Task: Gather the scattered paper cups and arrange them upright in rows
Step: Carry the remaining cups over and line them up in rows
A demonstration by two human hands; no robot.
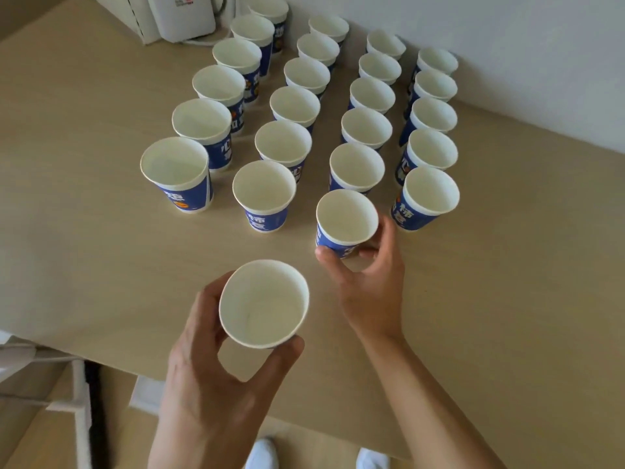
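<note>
Several blue-and-white paper cups [282,143] stand upright in rows on a light wooden table [84,214]. My right hand [368,282] grips one cup [346,216] near its base at the front end of the third row from the left; it is upright or slightly tilted. My left hand [216,377] holds another cup [263,302] with its mouth up above the table's front edge, in front of the second row. The nearest standing cups are at the front left [176,172] and front right [427,196].
A white device [182,15] with a cable sits at the table's back left. A white wall [507,45] runs along the back right behind the rows. Bare tabletop lies left and right of the rows. Below the front edge are the floor and white slippers [263,453].
</note>
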